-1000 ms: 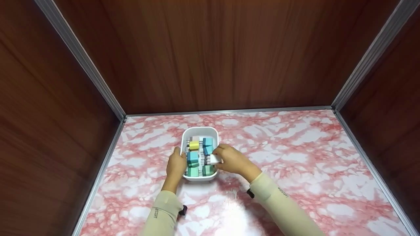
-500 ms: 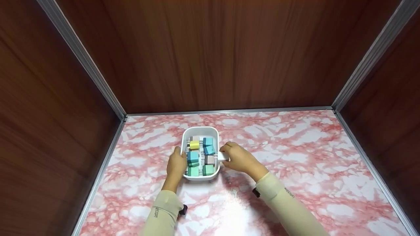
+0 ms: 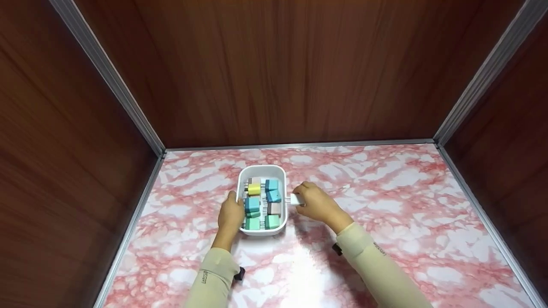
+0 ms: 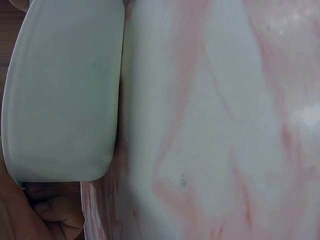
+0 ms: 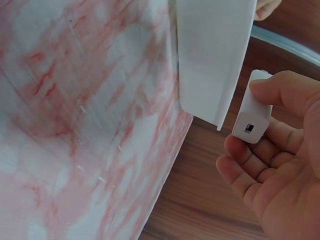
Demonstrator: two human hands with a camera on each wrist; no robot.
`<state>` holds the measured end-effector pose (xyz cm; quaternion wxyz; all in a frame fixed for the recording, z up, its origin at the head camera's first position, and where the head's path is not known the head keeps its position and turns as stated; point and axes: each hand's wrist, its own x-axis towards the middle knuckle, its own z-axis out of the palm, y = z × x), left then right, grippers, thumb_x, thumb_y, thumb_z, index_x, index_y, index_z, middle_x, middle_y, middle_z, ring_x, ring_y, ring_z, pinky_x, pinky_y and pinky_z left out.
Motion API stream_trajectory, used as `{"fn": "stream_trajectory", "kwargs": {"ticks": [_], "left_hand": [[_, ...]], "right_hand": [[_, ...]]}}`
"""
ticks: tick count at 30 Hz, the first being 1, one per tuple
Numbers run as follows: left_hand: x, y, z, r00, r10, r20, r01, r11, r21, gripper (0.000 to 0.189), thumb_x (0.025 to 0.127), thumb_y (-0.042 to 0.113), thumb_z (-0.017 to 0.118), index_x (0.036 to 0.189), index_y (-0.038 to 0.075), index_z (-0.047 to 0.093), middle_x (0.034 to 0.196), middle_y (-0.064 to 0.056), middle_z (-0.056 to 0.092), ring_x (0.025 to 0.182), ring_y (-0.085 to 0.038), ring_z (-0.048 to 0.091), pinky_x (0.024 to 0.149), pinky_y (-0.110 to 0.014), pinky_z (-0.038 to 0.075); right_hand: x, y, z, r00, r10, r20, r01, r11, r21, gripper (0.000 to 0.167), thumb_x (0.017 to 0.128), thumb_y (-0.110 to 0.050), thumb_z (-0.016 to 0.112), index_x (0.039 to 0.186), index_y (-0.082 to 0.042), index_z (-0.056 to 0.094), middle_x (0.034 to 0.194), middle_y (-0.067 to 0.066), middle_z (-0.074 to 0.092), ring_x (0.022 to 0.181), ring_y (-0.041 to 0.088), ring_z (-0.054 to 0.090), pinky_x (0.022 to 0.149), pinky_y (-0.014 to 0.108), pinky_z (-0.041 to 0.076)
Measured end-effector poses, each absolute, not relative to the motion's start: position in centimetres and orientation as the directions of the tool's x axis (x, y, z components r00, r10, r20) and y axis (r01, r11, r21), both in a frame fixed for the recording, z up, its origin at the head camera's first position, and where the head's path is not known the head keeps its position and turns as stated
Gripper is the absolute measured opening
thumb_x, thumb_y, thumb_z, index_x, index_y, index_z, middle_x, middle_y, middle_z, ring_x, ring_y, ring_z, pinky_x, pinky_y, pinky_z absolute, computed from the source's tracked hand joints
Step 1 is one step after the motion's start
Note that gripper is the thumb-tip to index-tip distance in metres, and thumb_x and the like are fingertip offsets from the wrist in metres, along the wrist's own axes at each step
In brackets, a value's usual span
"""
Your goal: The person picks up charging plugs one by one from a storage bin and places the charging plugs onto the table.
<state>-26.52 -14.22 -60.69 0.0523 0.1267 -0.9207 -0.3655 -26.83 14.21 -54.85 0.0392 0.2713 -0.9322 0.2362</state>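
A white plastic bin (image 3: 262,170) with rounded corners stands on the table in the head view. My left hand (image 3: 230,214) holds its left side; curled fingers (image 4: 60,212) show beside the bin's wall in the left wrist view. Just outside the bin's right rim, my right hand (image 3: 316,202) pinches a white USB charger plug (image 5: 253,107) between thumb and fingers. The charger's USB port faces the right wrist camera, and its prongs point left toward the bin. Inside the bin lie several charger plugs, among them a yellow one (image 3: 254,189), a blue one (image 3: 252,203) and a pinkish one (image 3: 274,208).
The table (image 3: 385,205) has a red and white marbled top. Dark wood-look panels (image 3: 295,77) with metal edge strips enclose it at the back and both sides. A small white speck (image 3: 345,187) lies to the right of the hands.
My right hand has lifted the white charger plug from over the bin and moved it right, past the rim. The pinkish plug beneath is now uncovered. My left hand stays at the bin.
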Motion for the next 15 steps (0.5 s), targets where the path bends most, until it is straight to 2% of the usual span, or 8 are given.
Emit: {"fn": "stream_trajectory", "kwargs": {"ticks": [11, 15], "left_hand": [[-26.56, -14.24, -60.73, -0.961, -0.277, 0.01, -0.194, 0.697, 0.69, 0.026, 0.106, 0.022, 0.048, 0.123, 0.004, 0.056, 0.11, -0.023, 0.071, 0.097, -0.041, 0.07, 0.079, -0.057, 0.051], [-26.47, -14.21, -60.7, -0.962, -0.274, 0.0, -0.198, 0.694, 0.693, 0.03, 0.106, 0.022, 0.047, 0.128, 0.004, 0.056, 0.114, -0.024, 0.071, 0.1, -0.041, 0.07, 0.081, -0.057, 0.051]], "right_hand": [[-26.22, 13.94, -55.73, -0.86, -0.498, 0.109, -0.49, 0.747, -0.449, 0.039, 0.078, -0.013, 0.084, 0.111, -0.003, 0.067, 0.104, 0.007, 0.063, 0.092, 0.021, 0.061, 0.088, 0.042, 0.054], [-26.02, 13.87, -55.89, -0.866, -0.491, 0.097, -0.473, 0.74, -0.478, 0.039, 0.077, -0.012, 0.086, 0.109, -0.003, 0.066, 0.103, 0.009, 0.063, 0.09, 0.021, 0.06, 0.086, 0.042, 0.054]]}}
